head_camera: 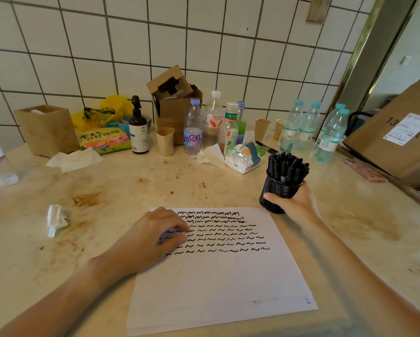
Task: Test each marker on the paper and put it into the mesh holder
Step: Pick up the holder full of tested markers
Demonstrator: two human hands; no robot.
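Your right hand (292, 203) reaches forward past the paper's far right corner, and its fingers (273, 197) curl round the lower wall of the black mesh holder (278, 188), thumb across the front. The holder stands upright on the desk (136, 190), packed with black markers (286, 166), caps up. Your left hand (153, 237) lies palm down on the upper left part of the white paper (216, 276), fingers bent and close together with the tips pressing the sheet (they pinch nothing). Rows of black squiggles (223, 234) fill the paper's upper half, some partly covered by that hand.

The desk is pale stone, blotched with brown stains. A crumpled tissue (55, 218) lies left of the paper. Along the back stand water bottles (311, 127), paper cups (262, 127), a dark pump bottle (138, 128) and an open cardboard box (174, 103), before a white tiled wall (204, 40). A pink phone (364, 170) lies at right beside a large carton (398, 135).
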